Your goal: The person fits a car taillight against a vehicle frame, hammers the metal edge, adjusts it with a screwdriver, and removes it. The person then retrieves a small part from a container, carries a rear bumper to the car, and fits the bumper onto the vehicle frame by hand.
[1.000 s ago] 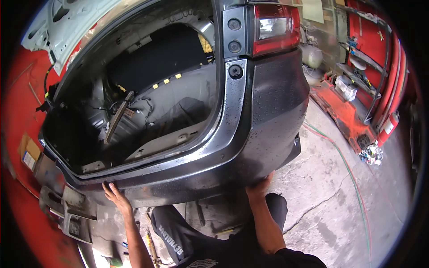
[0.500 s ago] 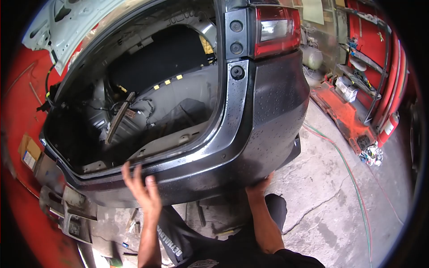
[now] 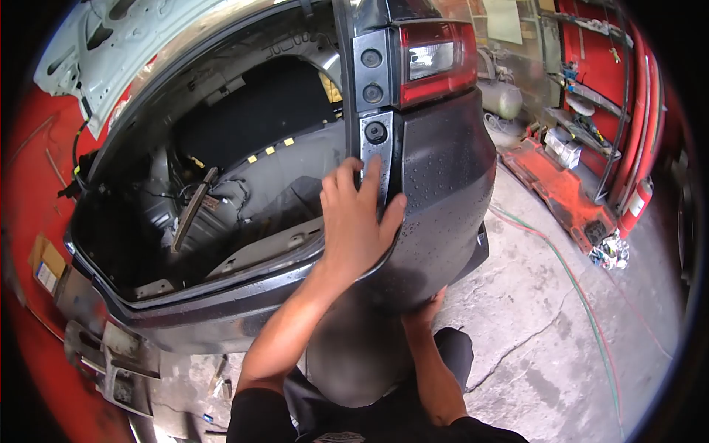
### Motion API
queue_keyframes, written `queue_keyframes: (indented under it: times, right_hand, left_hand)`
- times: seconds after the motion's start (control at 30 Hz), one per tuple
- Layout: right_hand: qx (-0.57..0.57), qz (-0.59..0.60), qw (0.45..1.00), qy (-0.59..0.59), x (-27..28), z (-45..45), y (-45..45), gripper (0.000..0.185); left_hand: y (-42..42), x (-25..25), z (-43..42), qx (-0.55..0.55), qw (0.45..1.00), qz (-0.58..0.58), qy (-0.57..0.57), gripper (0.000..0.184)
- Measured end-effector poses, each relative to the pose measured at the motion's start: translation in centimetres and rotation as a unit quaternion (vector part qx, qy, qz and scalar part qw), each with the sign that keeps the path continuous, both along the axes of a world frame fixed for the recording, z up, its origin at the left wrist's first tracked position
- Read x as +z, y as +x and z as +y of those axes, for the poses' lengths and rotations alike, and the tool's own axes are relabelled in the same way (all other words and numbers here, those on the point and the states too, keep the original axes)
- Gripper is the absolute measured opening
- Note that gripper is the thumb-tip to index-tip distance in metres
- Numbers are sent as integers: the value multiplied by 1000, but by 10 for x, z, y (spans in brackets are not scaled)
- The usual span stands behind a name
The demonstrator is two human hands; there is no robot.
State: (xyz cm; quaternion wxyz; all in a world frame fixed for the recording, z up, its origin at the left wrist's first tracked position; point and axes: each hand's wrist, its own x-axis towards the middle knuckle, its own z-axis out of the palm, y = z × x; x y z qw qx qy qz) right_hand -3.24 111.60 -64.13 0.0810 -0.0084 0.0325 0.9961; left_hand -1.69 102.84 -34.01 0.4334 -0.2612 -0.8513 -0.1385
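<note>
A dark grey rear bumper (image 3: 449, 159), wet with drops, is on the back of a car with an uncovered boot opening. My left hand (image 3: 358, 214) is spread over its upper right corner, beside the boot edge. The fingers point up toward a black round fastener (image 3: 376, 132) in the metal strip below the tail light (image 3: 437, 63). Whether the fingertips press on the surface, I cannot tell. At the bumper's lower edge, my right hand (image 3: 422, 314) holds on from below, its fingers partly hidden.
Inside the boot lies a wooden strip (image 3: 193, 210) among loose wires. A red metal panel (image 3: 557, 188) and a fire extinguisher (image 3: 636, 205) are at right. Green and red hoses (image 3: 565, 262) cross the concrete floor. A blurred dark rounded shape (image 3: 360, 351) is between my arms.
My left hand has moved up and right from the bumper's top edge to its corner below the tail light. My right hand stays under the bumper. The view has shifted slightly.
</note>
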Motion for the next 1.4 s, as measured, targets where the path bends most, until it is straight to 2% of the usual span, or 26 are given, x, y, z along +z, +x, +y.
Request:
queue_keyframes:
  times: [0.1, 0.2, 0.3, 0.4, 0.6, 0.8, 0.9, 1.13, 1.4]
  right_hand:
    - [-22, 26, 999, 24, -1, 1, -3, 57]
    - [7, 17, 999, 28, -5, 2, -2, 71]
    - [-15, 27, 999, 43, -8, 1, -3, 70]
    - [-20, 25, 997, 64, -3, 1, -1, 71]
    - [10, 9, 1000, 27, 10, 1, 4, 74]
    - [10, -20, 998, 50, 7, 2, 9, 69]
    - [7, 36, 999, 26, -8, 2, 3, 68]
    - [-25, 13, 999, 42, -15, 1, -1, 64]
    - [-9, -5, 999, 33, -28, 3, -1, 63]
  left_hand:
    - [-20, 23, 8, 9, 998, 54, -7, 58]
    - [-45, 36, 20, 11, 995, 95, -8, 56]
    - [-55, 36, 29, 27, 993, 113, -18, 54]
    - [-56, 35, 26, -1, 996, 94, 8, 55]
    - [-64, 37, 16, -52, 995, 89, 10, 57]
    - [-59, 41, 30, 14, 997, 73, 20, 57]
    - [-54, 43, 31, 0, 998, 61, 34, 59]
    - [-55, 39, 28, -17, 996, 89, 27, 58]
    - [-56, 37, 19, -112, 988, 77, 76, 55]
